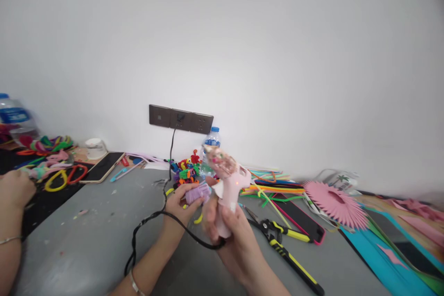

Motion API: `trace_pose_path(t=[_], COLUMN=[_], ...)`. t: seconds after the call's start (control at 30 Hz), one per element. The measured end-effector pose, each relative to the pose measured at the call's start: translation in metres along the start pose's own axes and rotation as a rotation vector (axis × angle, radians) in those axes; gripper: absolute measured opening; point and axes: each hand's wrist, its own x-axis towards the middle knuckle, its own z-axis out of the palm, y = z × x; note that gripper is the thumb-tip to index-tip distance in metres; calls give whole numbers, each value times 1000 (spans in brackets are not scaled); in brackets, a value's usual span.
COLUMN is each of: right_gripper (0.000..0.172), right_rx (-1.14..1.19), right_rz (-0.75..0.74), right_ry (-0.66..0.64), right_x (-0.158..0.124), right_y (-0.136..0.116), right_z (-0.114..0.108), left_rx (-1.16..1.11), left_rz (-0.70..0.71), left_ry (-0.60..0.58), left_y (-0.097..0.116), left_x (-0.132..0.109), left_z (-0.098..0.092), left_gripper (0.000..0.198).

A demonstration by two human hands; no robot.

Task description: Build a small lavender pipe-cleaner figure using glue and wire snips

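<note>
My right hand (239, 236) is wrapped round the handle of a pale pink hot glue gun (231, 194), whose small orange light glows and whose nozzle end carries stuck-on decorations. Between the fingers of my left hand (180, 203) sits a purple fuzzy roll (198, 195), which looks like wound pipe cleaner. The glue gun is just right of this roll; whether its tip touches it cannot be made out. From the bottom of the gun a black cord (163, 212) loops over my left forearm. Small yellow pieces (198, 218) show beside my left hand.
Pliers (287, 254), a phone (301, 222) and pipe cleaners (277, 189) lie right, near a pink pleated paper ring (335, 204). Behind my hands are a water bottle (212, 138), colourful figures (187, 171) and a wall socket (181, 119). Another person's hand (15, 194) is left, by scissors (57, 180).
</note>
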Motion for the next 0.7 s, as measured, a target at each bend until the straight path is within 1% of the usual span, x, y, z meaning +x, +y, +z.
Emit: trace_pose_path(t=[0.13, 0.23, 0.3, 0.33, 0.4, 0.5, 0.6, 0.7], right_gripper=[34, 36, 37, 35, 31, 38, 45, 47], right_rx=[47, 35, 6, -4, -6, -24, -53, -71], right_rz=[-141, -211, -226, -215, -155, -49, 22, 79], right_ry=[230, 335, 357, 358, 350, 327, 321, 302], right_x=[-18, -28, -34, -37, -44, -50, -50, -48], right_y=[2, 10, 18, 24, 34, 44, 43, 38], right_z=[-15, -26, -34, -38, -45, -52, -58, -65], left_rx=[-33, -8, -2, -1, 4, 28, 57, 107], left_rz=[-9, -12, -8, 5, 51, 112, 156, 248], left_ry=[-18, -28, -29, -28, -22, -29, -58, -104], left_y=[1, -2, -4, -4, -5, -3, 0, 1], left_x=[1, 1, 1, 0, 0, 1, 2, 1], left_z=[2, 2, 1, 1, 1, 0, -3, -7], left_gripper=[25, 27, 27, 27, 24, 23, 22, 20])
